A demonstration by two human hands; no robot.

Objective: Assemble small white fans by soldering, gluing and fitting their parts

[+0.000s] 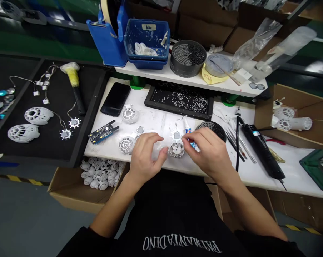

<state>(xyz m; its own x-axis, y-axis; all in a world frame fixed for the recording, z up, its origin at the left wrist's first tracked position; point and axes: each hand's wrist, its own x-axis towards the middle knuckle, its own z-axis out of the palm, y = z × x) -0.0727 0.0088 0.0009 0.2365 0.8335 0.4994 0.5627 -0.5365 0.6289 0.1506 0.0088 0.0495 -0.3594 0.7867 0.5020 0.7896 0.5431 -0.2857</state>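
My left hand point(148, 155) is held over the front of the bench, thumb and fingers apart, with nothing in it. My right hand point(208, 146) has thumb and forefinger pinched together; whatever sits between them is too small to make out. Just left of those fingertips is a small white round housing point(177, 150) with an open, spoked inside. A star-shaped white part point(177, 135) with a grey square centre and a thin wire lies right behind it. A blue-and-white tube point(187, 130) is partly covered by my right hand. Beside my left hand sits a white lattice dome point(126, 145).
Left on the bench are a phone point(115, 99), a circuit board point(103, 132) and another white dome point(130, 114). Behind is a black tray point(179, 100) of small pieces. Tweezers, a black cylindrical tool point(263, 151) and a cardboard box point(295, 121) stand right. A parts box point(73, 189) sits below.
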